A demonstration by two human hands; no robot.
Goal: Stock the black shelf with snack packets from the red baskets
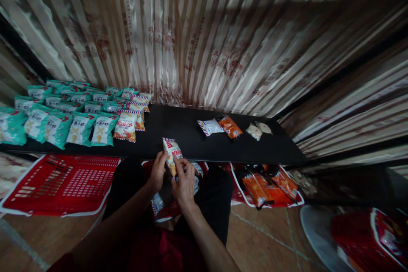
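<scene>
Between my two hands, over my lap at the bench's front edge, is a white and orange snack bag (172, 153) with a striped top edge. My left hand (158, 171) grips its left side, and my right hand (185, 180) has its fingers closed on the lower right side. Below my hands, between my knees, a red basket (165, 214) holds more bags, partly hidden by my arms. To the left on the black bench (172, 119), matching snack bags (125, 126) stand beside rows of teal snack bags (79, 129).
Right of my hands lie a white-blue packet (210, 127), an orange packet (230, 127) and small pale packets (254, 131). Red baskets stand under the bench: one at left (89, 182), one with orange packets (270, 191). A striped curtain (178, 29) hangs behind.
</scene>
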